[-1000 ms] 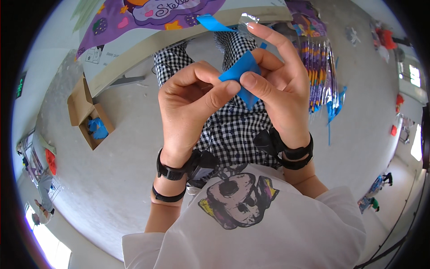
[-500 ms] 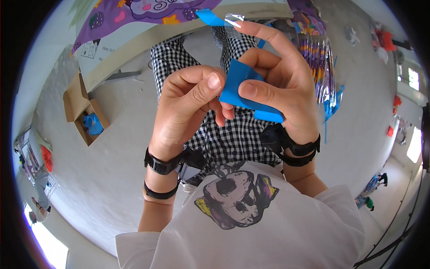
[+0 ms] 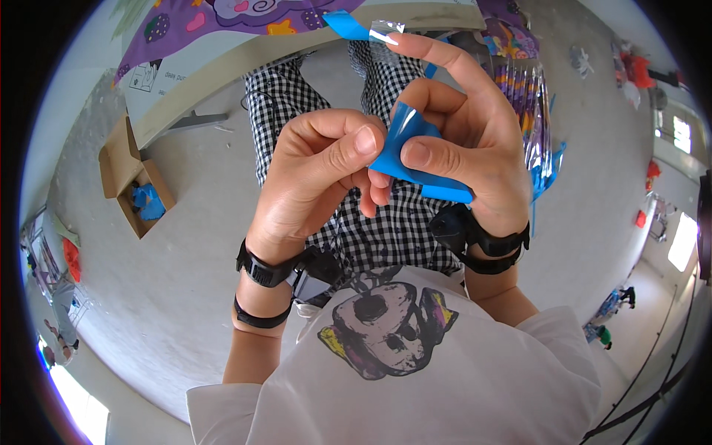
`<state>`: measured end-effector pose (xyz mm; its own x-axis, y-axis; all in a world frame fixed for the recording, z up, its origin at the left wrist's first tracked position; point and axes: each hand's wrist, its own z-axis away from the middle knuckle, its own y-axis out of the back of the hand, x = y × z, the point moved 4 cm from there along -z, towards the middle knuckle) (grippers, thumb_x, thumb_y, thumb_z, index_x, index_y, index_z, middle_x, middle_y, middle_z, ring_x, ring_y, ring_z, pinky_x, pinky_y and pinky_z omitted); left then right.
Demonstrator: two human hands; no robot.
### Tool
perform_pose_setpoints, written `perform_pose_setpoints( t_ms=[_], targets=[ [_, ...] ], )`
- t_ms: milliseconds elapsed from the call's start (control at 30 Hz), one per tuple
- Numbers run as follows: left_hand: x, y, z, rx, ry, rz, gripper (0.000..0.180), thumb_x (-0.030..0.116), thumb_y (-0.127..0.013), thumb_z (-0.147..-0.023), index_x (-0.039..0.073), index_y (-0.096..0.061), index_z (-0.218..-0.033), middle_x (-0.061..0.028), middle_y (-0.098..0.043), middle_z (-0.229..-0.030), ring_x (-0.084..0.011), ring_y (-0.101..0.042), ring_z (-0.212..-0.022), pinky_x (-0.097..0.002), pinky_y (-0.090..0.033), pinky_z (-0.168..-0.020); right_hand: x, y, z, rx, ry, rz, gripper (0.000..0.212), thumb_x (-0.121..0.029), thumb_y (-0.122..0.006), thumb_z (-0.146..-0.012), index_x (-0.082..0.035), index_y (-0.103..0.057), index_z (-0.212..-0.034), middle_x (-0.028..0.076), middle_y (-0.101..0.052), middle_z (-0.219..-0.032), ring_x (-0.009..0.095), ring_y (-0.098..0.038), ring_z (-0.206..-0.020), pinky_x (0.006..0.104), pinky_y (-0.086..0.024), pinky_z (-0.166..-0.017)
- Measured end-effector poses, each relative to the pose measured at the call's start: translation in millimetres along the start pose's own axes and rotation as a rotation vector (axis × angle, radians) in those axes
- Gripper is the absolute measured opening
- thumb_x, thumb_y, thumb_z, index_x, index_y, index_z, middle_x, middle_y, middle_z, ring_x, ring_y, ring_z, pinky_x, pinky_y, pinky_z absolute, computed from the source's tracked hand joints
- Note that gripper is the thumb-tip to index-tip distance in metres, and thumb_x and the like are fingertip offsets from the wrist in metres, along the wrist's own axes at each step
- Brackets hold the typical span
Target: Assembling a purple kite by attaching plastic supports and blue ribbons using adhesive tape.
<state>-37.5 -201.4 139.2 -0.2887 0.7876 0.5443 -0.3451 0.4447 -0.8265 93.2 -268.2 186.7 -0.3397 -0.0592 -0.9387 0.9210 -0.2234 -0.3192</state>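
Between my two hands, over my lap, is a folded piece of thin blue plastic film point(image 3: 401, 127). My left hand point(image 3: 300, 167) pinches its left corner with thumb and forefinger. My right hand point(image 3: 482, 130) grips it between thumb and curled fingers, with a flap hanging below the thumb. The right forefinger is stretched out, and a small piece of clear tape point(image 3: 386, 31) is at its tip. Just left of the tape lies a blue strip point(image 3: 345, 25) at the table edge; whether the tape joins it cannot be made out.
A table point(image 3: 222, 78) with a purple printed sheet point(image 3: 178, 30) stands ahead. On the floor at left is an open cardboard box point(image 3: 120, 167) holding blue film. Purple printed pieces in clear wrap point(image 3: 528, 111) hang at right, beside more blue film point(image 3: 547, 174).
My left thumb and forefinger have moved slightly right and now pinch the film's corner. The film's upper part has bent and creased. My right hand has barely moved.
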Motion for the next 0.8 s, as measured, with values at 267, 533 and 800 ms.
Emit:
perform_pose_setpoints(
  t_ms=[267, 533, 800],
  targets=[
    [-3.4, -1.8, -1.2, -0.008, 0.033, 0.022, 0.026, 0.026, -0.064, -0.093, -0.001, -0.065, -0.09, -0.0086, -0.064, -0.071, -0.0154, -0.064, -0.058, -0.024, -0.051, -0.046, 2.3, 2.8, -0.2, -0.006, 0.009, 0.009, 0.074, -0.007, -0.075, -0.08, 0.001, -0.035, -0.142, 0.007, -0.059, -0.09, 0.012, -0.062, -0.08, 0.0207, -0.049, -0.072],
    [-7.3, -4.4, -1.5, 0.065, 0.038, 0.035, 0.028, 0.028, -0.064, -0.093, 0.001, -0.065, -0.089, -0.0064, -0.064, -0.069, -0.0134, -0.062, -0.057, -0.0232, -0.049, -0.046, 2.0, 2.9, 0.4, 0.0, 0.038, 0.012, 0.072, -0.007, -0.073, -0.082, 0.002, -0.035, -0.142, 0.007, -0.058, -0.093, 0.012, -0.061, -0.081, 0.0216, -0.049, -0.074],
    [-5.1, -7.4, -1.0, 0.077, -0.003, -0.013, 0.027, 0.027, -0.065, -0.092, 0.001, -0.065, -0.089, -0.0065, -0.064, -0.071, -0.0134, -0.063, -0.058, -0.0237, -0.05, -0.048, 3.2, 4.9, 1.0, 0.011, 0.05, 0.02, 0.071, -0.009, -0.072, -0.083, 0.001, -0.034, -0.142, 0.006, -0.057, -0.091, 0.01, -0.057, -0.081, 0.0201, -0.047, -0.07]
  ],
)
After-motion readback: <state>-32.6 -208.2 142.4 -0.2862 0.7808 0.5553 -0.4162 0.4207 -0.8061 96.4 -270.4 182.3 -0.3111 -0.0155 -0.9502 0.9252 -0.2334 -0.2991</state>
